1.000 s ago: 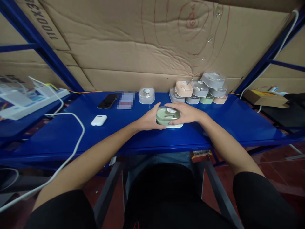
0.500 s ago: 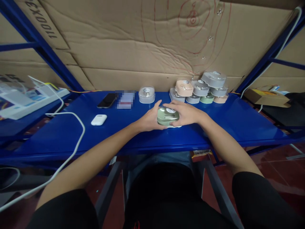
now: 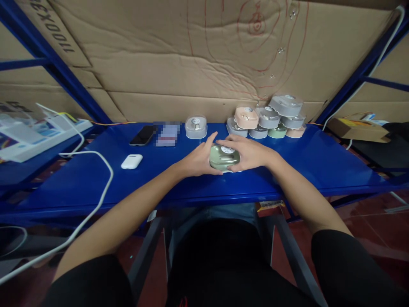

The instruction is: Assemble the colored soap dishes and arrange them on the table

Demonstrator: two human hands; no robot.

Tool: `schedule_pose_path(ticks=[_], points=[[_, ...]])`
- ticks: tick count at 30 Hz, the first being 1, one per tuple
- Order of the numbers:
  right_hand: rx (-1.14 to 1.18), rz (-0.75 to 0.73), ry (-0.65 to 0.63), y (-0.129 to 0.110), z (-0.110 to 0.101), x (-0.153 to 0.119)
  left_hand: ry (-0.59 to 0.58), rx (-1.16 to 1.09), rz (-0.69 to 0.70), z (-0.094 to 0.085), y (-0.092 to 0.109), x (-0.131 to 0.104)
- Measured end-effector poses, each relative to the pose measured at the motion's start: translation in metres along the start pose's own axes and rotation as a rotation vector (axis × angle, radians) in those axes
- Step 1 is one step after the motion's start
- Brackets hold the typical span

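Note:
Both hands are wrapped round a small green box with a clear lid [image 3: 224,158], near the front of the blue table [image 3: 166,187]. A round white sticker marks its top, and a white edge shows beneath. My left hand [image 3: 201,158] grips the left side, thumb and fingers round it. From the right, my right hand [image 3: 251,152] reaches over with its fingers at the far edge and the thumb near the front. Fingers cover part of both sides of the box. Behind stands a grey box of the same sort [image 3: 196,127].
Similar boxes in grey, peach and green [image 3: 269,117] are stacked at the back right. A phone [image 3: 142,135] and a white earbud case [image 3: 131,161] lie on the left. A white cable [image 3: 104,192] hangs over the left side. A cardboard wall [image 3: 153,59] closes the back.
Both hands keep their hold on the green box, which has tipped or lowered very slightly. The whole view has shifted a little; nothing else has moved.

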State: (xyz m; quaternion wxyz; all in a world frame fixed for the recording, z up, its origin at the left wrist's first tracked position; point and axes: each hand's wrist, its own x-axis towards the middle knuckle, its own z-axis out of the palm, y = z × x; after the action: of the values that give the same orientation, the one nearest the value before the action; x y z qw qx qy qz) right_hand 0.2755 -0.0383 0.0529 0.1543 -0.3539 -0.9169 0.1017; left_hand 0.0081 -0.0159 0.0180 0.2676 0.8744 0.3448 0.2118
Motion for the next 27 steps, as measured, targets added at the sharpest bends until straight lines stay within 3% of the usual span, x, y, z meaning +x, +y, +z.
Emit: schedule_pose_path(ticks=[12,19,27], points=[[0.088,-0.013,0.013,0.024,0.012,0.005,0.009,-0.027,-0.032,0.003,-0.012,0.005],[0.104,-0.007,-0.026,0.025,0.013,0.006,-0.015,-0.022,-0.038,0.003,-0.017,0.007],[0.083,0.0,-0.053,0.032,0.016,0.001,0.066,-0.016,0.085,0.004,-0.031,0.007]])
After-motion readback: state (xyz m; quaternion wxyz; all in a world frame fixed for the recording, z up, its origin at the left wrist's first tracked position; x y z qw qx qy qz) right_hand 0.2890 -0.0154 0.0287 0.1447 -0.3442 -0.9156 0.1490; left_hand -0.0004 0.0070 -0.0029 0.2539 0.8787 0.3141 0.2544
